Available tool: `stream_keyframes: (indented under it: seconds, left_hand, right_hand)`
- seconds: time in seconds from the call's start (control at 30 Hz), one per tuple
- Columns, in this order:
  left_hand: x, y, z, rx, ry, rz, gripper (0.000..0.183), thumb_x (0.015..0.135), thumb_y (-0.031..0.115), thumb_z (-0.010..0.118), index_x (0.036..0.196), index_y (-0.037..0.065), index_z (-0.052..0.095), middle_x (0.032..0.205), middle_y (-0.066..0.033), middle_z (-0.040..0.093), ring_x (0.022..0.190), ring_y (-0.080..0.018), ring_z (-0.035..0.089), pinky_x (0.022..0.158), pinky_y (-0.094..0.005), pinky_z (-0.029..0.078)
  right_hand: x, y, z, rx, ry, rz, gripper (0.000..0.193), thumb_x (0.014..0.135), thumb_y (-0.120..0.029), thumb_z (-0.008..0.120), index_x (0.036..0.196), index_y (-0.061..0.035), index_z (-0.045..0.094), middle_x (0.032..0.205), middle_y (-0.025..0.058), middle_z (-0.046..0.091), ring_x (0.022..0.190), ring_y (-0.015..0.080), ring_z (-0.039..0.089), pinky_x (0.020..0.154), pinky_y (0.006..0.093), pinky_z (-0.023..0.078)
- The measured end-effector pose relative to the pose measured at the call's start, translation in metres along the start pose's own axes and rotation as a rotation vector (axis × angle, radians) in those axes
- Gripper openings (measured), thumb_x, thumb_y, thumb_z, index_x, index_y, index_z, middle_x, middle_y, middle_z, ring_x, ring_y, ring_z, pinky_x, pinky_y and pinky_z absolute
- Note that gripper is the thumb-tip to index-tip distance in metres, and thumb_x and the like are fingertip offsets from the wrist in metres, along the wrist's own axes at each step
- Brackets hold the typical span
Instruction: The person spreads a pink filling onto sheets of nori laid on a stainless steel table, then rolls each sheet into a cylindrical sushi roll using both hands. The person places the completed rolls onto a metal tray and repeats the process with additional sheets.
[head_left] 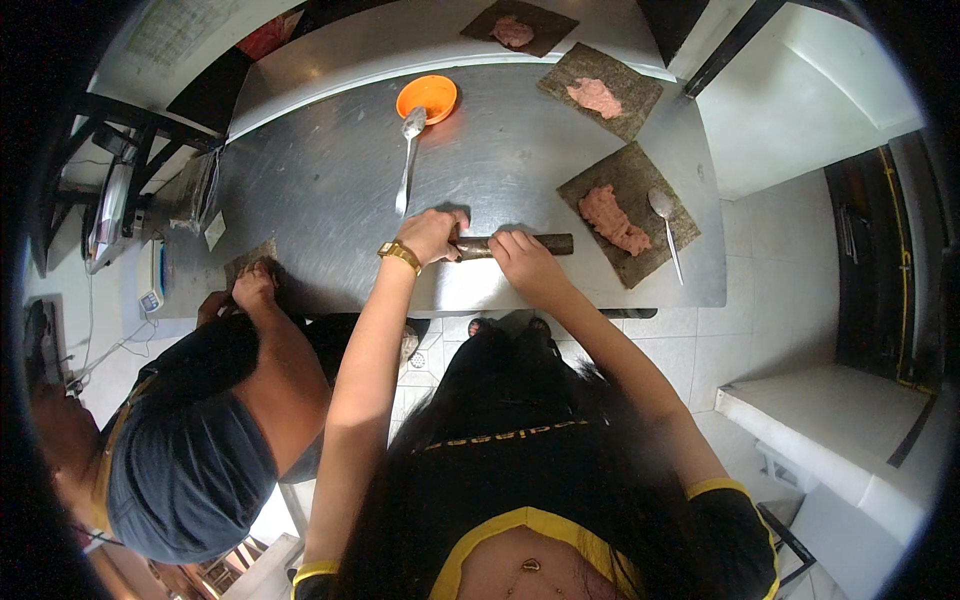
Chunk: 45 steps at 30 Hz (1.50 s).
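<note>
A dark seaweed roll (553,243) lies crosswise near the front edge of the steel table. At its left end my left hand (432,236), with a gold watch on the wrist, is closed with thumb and fingers about the tip. My right hand (520,262) has its fingers bent over the roll's middle; its right end sticks out beyond them. To the right, a seaweed sheet (655,190) carries a strip of pink minced meat (612,222) and a metal spoon (664,215). Farther back lies another seaweed sheet (630,112) with a pink meat lump (596,98).
An orange bowl (436,92) stands toward the back with a long spoon (408,160) leaning on its rim. A third meat-topped seaweed sheet (550,28) lies on the rear ledge. At left, a co-worker (190,470) works over another dark sheet (255,258), close to my left arm.
</note>
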<state>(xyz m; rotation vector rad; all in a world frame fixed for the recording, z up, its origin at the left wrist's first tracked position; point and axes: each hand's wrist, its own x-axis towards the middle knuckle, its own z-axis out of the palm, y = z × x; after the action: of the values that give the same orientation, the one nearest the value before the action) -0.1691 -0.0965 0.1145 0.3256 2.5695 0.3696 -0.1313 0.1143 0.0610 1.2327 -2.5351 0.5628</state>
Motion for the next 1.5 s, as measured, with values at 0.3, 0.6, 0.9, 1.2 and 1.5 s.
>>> stream_keyframes:
  seconds: [0.3, 0.6, 0.9, 1.2, 1.5]
  left_hand:
    - [-0.023, 0.023, 0.030, 0.189, 0.331, 0.039, 0.037, 0.069, 0.017, 0.076, 0.103, 0.011, 0.063, 0.103, -0.0092, 0.064, 0.088, -0.0316, 0.065, 0.075, -0.0413, 0.053]
    - [-0.031, 0.019, 0.029, 0.203, 0.252, 0.031, 0.030, 0.074, 0.020, 0.073, 0.102, 0.012, 0.066, 0.098, -0.0100, 0.066, 0.089, -0.0298, 0.064, 0.078, -0.0407, 0.052]
    - [-0.023, 0.022, 0.027, 0.228, 0.161, 0.012, 0.037, 0.071, 0.019, 0.075, 0.105, 0.011, 0.062, 0.111, -0.0096, 0.062, 0.096, -0.0321, 0.062, 0.081, -0.0426, 0.051]
    - [-0.013, 0.060, 0.034, 0.194, 0.197, 0.149, 0.044, 0.069, 0.018, 0.077, 0.108, 0.009, 0.059, 0.106, -0.0121, 0.062, 0.096, -0.0319, 0.061, 0.081, -0.0413, 0.050]
    - [-0.006, 0.091, 0.038, 0.152, 0.219, 0.196, 0.047, 0.070, 0.022, 0.077, 0.112, 0.011, 0.060, 0.106, -0.0089, 0.062, 0.099, -0.0302, 0.060, 0.083, -0.0397, 0.050]
  right_hand:
    - [0.003, 0.006, 0.012, -0.058, 0.052, 0.026, 0.025, 0.076, -0.011, 0.053, 0.096, 0.0032, 0.058, 0.094, 0.0093, 0.053, 0.092, 0.0221, 0.053, 0.080, 0.0312, 0.049]
    - [-0.039, 0.028, -0.004, -0.018, 0.005, 0.222, 0.019, 0.076, -0.011, 0.052, 0.092, -0.0007, 0.057, 0.094, 0.0097, 0.054, 0.093, 0.0246, 0.053, 0.082, 0.0341, 0.049]
    - [-0.081, 0.053, -0.068, 0.151, 0.222, 0.495, 0.033, 0.078, -0.008, 0.064, 0.110, -0.0008, 0.057, 0.115, 0.0163, 0.056, 0.107, 0.0335, 0.053, 0.087, 0.0399, 0.045]
    - [-0.167, 0.121, -0.102, -0.114, 0.397, 1.039, 0.034, 0.079, -0.011, 0.062, 0.112, -0.0031, 0.058, 0.106, 0.0143, 0.056, 0.097, 0.0323, 0.054, 0.085, 0.0427, 0.046]
    - [-0.182, 0.131, -0.088, -0.184, 0.324, 1.057, 0.026, 0.077, -0.014, 0.066, 0.100, -0.0025, 0.061, 0.101, 0.0132, 0.057, 0.096, 0.0316, 0.054, 0.082, 0.0425, 0.046]
